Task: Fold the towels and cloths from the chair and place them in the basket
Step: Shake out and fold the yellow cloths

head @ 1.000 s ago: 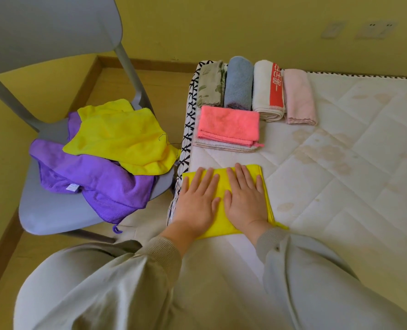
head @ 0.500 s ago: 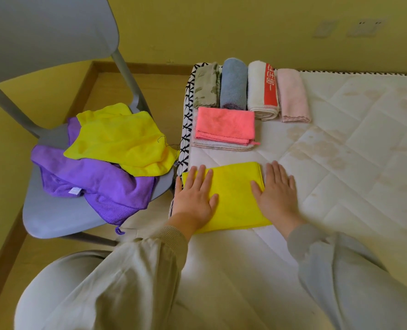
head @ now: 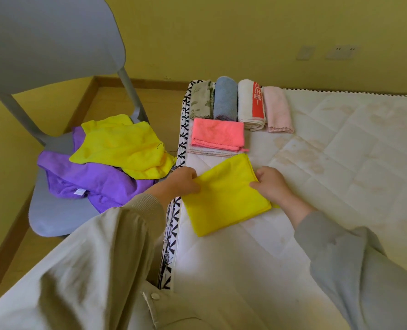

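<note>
The left hand [head: 182, 183] pinches the left edge of a folded yellow cloth [head: 226, 196], thumb on top and fingers curled under. The right hand [head: 272, 184] grips the cloth's right edge the same way, knuckles up. Both forearms reach forward in pale grey sleeves [head: 340, 258]. Between the hands the cloth sits as a tilted rectangle, its far corner raised and its near part on the white quilted bed [head: 340, 163].

Just beyond the hands, a folded coral-pink cloth [head: 218, 133] lies on top of a folded greyish cloth [head: 212, 151]. Further beyond, four rolled towels lie side by side: an olive patterned towel [head: 200, 102], a blue towel [head: 225, 100], a white towel [head: 245, 103] and a pale pink towel [head: 277, 110]. The white towel has a red band [head: 257, 101] with white characters, too small to read.

Left of the left hand, a grey chair [head: 55, 210] stands beside the bed. On its seat an unfolded yellow cloth [head: 121, 146] lies over a crumpled purple cloth [head: 95, 179]. The purple cloth carries a small white label [head: 80, 192]; its print cannot be read.
</note>
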Tool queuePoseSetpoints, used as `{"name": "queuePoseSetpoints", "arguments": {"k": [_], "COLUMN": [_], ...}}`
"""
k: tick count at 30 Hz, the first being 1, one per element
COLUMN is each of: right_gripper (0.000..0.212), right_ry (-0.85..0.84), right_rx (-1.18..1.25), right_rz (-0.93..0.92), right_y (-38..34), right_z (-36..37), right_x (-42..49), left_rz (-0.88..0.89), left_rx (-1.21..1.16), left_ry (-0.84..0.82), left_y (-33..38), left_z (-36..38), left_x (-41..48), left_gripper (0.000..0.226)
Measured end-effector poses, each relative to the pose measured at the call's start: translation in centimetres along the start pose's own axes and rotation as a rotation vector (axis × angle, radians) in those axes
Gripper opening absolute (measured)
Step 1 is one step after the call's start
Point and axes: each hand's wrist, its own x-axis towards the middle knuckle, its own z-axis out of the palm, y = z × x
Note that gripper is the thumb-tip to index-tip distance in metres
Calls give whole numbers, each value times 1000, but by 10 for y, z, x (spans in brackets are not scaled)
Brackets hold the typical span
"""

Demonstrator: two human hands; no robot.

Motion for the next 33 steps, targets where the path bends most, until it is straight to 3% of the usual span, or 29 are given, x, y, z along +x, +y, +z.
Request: {"name": "queuePoseSetpoints", "arguments": {"k": [4, 6, 9, 12, 15, 17, 21, 25, 28, 33], "right_gripper": [10, 28, 32, 28, 13, 13, 22, 30, 22, 9], "right_ry": [-114, -188, -149, 47, 102, 65, 82, -130, -296, -410], "right_rx": [-56, -240, -434, -472, -175, -102, -58, 528, 675, 778], "right_rz": [-159, -243, -354, -390, -231, -99, 191, 515, 558, 637], "right_y": [-40, -61, -80, -78, -67, -52, -9, 8, 3, -2], "right_z": [-41, -44, -23, 1, 23, 38, 38, 35, 29, 26], "right_x": [12, 19, 26, 19, -3, -18, -27, -20, -17, -11], "left_rz": [-124, -105, -187, -292, -232, -192, -259, -445, -476, -461], "left_rx": [-628, -677, -440, -87, 6, -56, -359, -732, -1051, -1157], "left_ry": [-397, -572, -648, -524, -86, 87, 25, -22, -18, -72], "left_y": [-14, -23, -27, -33, -45, -47, -32, -21, -18, -13], "left_z": [-1, 3, 14, 24, 33, 36, 35, 30, 29, 34], "left_x": [-28, -37, -50, -49, -34, -28, -25, -20, -21, -20], "left_gripper": [40, 40, 35, 46, 43, 33, 14, 21, 37, 49]}}
